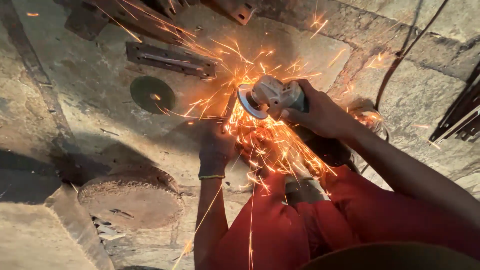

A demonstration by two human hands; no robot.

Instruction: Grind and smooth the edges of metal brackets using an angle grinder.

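My right hand (322,114) grips a grey angle grinder (274,95) by its body. Its disc (246,102) presses on a narrow metal piece (230,106), and orange sparks spray out in all directions, most of them toward my red trousers (280,225). My left hand (218,146) wears a dark glove with a yellow cuff edge. It is closed around the near end of that metal piece, just below the disc. Glare and sparks hide most of the piece.
A loose green grinding disc (152,94) lies on the stone floor, with a drilled flat bar (170,60) and rusty steel sections (125,17) beyond it. A round rusty plate (132,197) sits near left. A cable (400,60) and dark metal bars (462,115) are at right.
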